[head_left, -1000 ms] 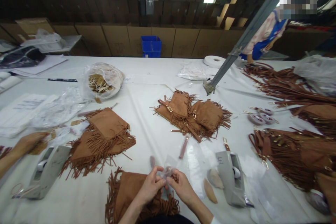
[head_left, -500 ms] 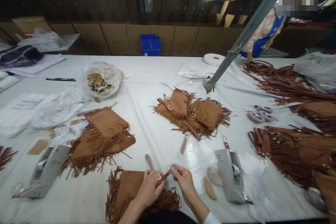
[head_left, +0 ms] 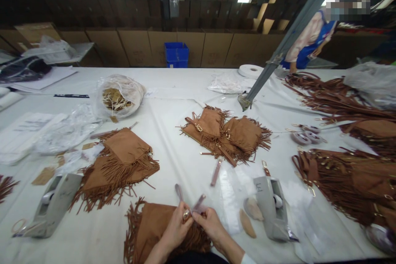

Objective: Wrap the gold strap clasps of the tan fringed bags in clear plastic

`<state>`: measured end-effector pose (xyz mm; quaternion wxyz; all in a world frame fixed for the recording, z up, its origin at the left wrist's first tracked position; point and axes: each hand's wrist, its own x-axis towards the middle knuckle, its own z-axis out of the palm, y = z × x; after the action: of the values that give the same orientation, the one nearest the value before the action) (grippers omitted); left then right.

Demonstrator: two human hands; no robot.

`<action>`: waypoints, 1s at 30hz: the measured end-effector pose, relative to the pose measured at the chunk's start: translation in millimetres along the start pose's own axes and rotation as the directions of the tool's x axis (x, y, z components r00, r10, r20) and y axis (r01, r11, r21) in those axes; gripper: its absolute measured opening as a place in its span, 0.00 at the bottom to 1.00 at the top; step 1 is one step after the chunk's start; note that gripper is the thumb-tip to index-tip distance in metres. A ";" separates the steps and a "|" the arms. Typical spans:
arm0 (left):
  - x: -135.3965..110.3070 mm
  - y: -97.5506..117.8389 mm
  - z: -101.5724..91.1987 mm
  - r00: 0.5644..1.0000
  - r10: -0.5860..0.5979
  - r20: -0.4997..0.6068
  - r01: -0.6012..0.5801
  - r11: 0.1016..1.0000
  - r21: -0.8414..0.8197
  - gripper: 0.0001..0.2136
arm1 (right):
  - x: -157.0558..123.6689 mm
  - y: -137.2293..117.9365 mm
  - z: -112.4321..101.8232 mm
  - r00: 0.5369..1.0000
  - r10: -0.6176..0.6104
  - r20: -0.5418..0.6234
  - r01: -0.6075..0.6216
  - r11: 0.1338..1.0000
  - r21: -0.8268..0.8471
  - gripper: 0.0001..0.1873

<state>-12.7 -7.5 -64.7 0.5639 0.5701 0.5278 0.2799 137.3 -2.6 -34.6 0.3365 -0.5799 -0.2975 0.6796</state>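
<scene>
My left hand and my right hand meet at the near edge of the white table. Both are closed on a small plastic-wrapped strap end with a gold metal fitting. Two wrapped ends stick up from between my fingers. Under my hands lies a brown suede fringed bag. A grey tape dispenser stands just right of my right hand.
Fringed bags lie in piles at the left, the middle and the right. Another tape dispenser sits near left. A plastic bag of tags, a tape roll, a slanted metal post and a person are farther off.
A co-worker's hand at the far left has gone out of view. My hands dropped closer to the bag and now pinch the strap end with its wrapped tips pointing up.
</scene>
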 end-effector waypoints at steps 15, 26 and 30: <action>3.6 8.9 -10.0 0.990 -0.025 0.137 0.062 0.960 -0.272 0.11 | 15.8 -1.1 -11.5 0.998 0.055 0.017 -0.058 0.980 0.188 0.21; -18.7 29.4 -18.1 0.997 -0.072 -0.016 0.074 0.959 0.272 0.05 | 31.5 24.1 -3.2 0.982 -0.012 -0.186 0.033 0.994 0.108 0.21; -14.8 23.8 -11.6 0.991 -0.131 0.016 0.129 0.984 0.122 0.08 | 34.0 21.9 -9.0 0.979 -0.052 -0.199 0.063 0.997 0.052 0.20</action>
<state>-20.8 -12.5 -35.9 0.5518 0.5708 0.5731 0.2033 140.3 11.8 -73.4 0.4006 -0.6258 -0.2596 0.6168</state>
